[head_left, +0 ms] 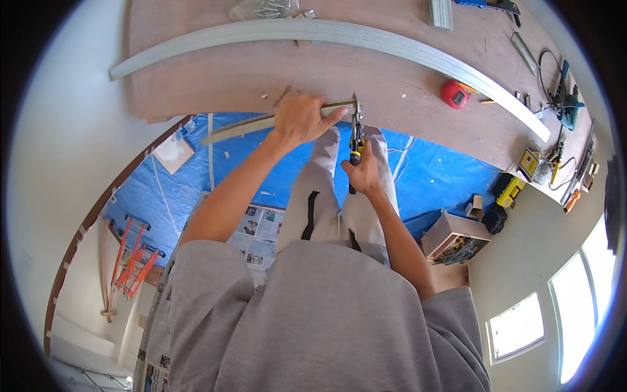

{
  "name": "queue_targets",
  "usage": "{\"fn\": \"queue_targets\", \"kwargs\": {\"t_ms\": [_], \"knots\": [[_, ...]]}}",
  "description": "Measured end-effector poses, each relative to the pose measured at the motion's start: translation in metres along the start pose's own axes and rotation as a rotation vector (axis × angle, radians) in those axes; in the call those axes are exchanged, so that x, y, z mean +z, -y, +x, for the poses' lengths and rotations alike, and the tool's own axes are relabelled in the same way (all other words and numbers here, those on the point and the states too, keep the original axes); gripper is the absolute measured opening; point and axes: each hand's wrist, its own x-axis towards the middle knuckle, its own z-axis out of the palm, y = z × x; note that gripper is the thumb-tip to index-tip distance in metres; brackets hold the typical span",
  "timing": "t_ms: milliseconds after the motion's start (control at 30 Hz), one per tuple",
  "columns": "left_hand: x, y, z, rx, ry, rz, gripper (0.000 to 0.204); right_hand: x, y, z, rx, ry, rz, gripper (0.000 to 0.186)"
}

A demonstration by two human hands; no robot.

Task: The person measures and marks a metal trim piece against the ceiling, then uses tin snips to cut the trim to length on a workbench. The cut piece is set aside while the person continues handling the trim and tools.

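My left hand [301,120] is closed around a thin metal channel [243,128], its thumb lying along the piece toward the right end. My right hand [366,172] grips a pair of tin snips [356,130] with black and yellow handles. The jaws of the snips are at the right end of the channel, near the front edge of the wooden worktable [196,95]. Whether the blades are closed on the metal is too small to tell. Beyond both hands a long metal channel [313,29] lies across the tabletop.
A red tape measure [455,95] lies to the right on the table. Farther right are a green power tool [571,110], cords and hand tools. A bag of screws [269,8] sits at the back. Blue sheeting [251,173] covers the floor; an orange stepladder [135,258] is at left.
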Motion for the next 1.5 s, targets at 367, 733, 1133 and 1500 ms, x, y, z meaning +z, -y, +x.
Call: {"fn": "queue_targets", "kwargs": {"t_ms": [367, 733, 1133, 1500], "knots": [[0.011, 0.033, -0.007, -0.081, 0.044, 0.055, 0.080, 0.017, -0.002, 0.010, 0.069, 0.140, -0.071, 0.063], [0.018, 0.030, -0.027, 0.002, -0.542, 0.075, 0.048, 0.020, -0.005, 0.010, 0.098, 0.146, -0.051, 0.066], [0.189, -0.099, -0.121, -0.885, -0.258, -2.045, 0.082, 0.014, 0.009, 0.007, 0.108, 0.148, 0.016, 0.054], [0.171, -0.121, -0.109, -0.975, -0.367, -1.814, 0.094, 0.016, -0.003, 0.011, 0.031, 0.147, 0.019, 0.052]]}}
